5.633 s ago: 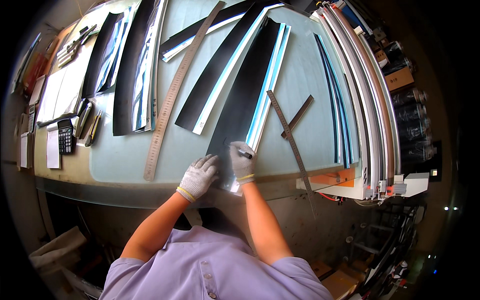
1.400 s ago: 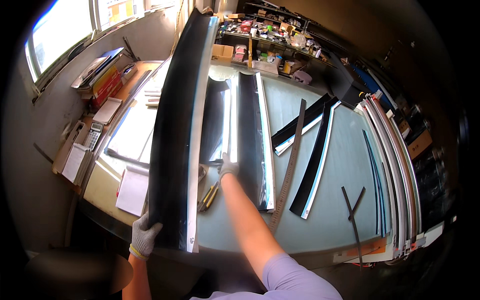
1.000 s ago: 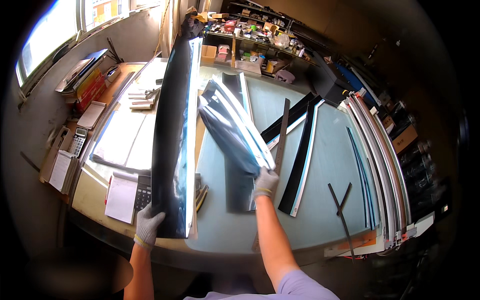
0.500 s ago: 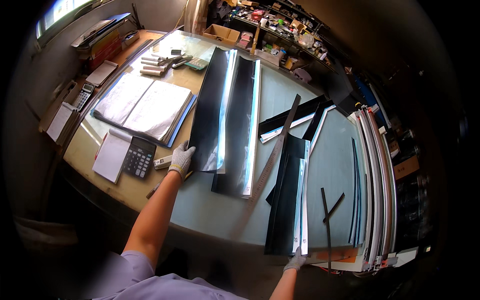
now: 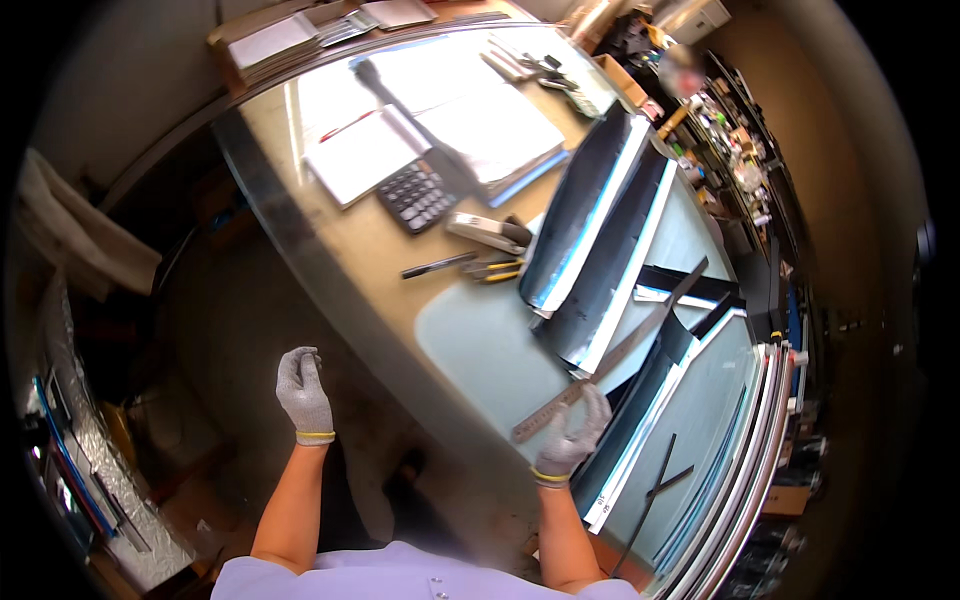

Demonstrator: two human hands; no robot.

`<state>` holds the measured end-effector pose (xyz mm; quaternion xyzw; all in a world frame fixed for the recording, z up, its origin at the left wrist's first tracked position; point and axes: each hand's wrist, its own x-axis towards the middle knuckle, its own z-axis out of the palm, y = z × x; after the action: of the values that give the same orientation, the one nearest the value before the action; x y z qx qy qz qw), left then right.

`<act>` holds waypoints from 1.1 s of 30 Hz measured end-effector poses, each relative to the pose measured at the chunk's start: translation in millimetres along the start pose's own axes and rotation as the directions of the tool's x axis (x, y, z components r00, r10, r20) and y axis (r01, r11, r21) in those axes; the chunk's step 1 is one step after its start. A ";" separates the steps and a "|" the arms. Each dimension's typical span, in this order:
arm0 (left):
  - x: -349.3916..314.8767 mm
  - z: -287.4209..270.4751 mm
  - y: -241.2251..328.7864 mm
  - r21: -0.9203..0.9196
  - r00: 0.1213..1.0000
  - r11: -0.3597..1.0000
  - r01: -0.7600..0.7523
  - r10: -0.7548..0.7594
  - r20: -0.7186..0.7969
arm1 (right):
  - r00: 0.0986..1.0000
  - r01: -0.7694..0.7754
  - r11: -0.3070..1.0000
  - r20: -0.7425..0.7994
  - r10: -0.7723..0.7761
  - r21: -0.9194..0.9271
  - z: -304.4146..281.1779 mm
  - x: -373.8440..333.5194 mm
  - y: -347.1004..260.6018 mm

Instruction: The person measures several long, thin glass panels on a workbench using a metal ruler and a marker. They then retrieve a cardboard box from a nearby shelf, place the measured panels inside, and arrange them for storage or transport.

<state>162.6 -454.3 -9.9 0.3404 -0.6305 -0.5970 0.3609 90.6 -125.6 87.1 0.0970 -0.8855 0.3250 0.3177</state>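
My left hand point(image 5: 304, 394), in a grey knit glove with a yellow cuff, hangs over the floor away from the table. Its fingers are loosely curled together, with nothing visible in them. Over the table, my gloved right hand point(image 5: 574, 436) has its thumb and fingers apart and appears empty. It is nearest a long steel ruler point(image 5: 640, 335) and a stack of black strips with white-and-blue edges point(image 5: 632, 428). Beyond lie two long, curved black panels point(image 5: 577, 212) point(image 5: 625, 262) with pale, shiny edges. I cannot tell whether the right hand touches the ruler.
On the table's left part lie a black calculator point(image 5: 416, 197), a white notepad point(image 5: 365, 155), an open book point(image 5: 490, 125), a stapler point(image 5: 485, 231), a pen point(image 5: 438, 265) and yellow-handled pliers point(image 5: 495, 270). Thin dark strips point(image 5: 660, 487) and long rails point(image 5: 745, 440) line the right side. Cluttered shelves point(image 5: 735, 140) stand behind.
My view has turned left. My left hand has let go of the black panel and moved off the table. My right hand has left the near end of the strips and now hovers by the ruler.
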 end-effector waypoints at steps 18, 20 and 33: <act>178.1 -227.2 -245.0 0.191 0.926 0.928 0.321 -0.264 -0.271 | 0.707 -0.564 0.810 0.602 0.372 0.162 509.1 -252.8 -59.4; 223.9 -206.7 -249.5 0.273 0.984 0.953 0.128 -0.087 -0.157 | 0.751 -0.654 0.622 0.474 0.460 0.431 566.6 -264.6 29.6; 452.1 21.5 -113.5 0.206 0.070 0.048 -0.977 0.993 0.097 | 0.862 -0.279 0.840 0.263 0.432 -0.464 721.2 -113.3 164.1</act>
<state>-85.7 -838.5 -101.8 -0.1229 -0.7400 -0.1053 0.6528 -243.4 -462.8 -491.5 -0.0834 -0.9784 0.1625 0.0972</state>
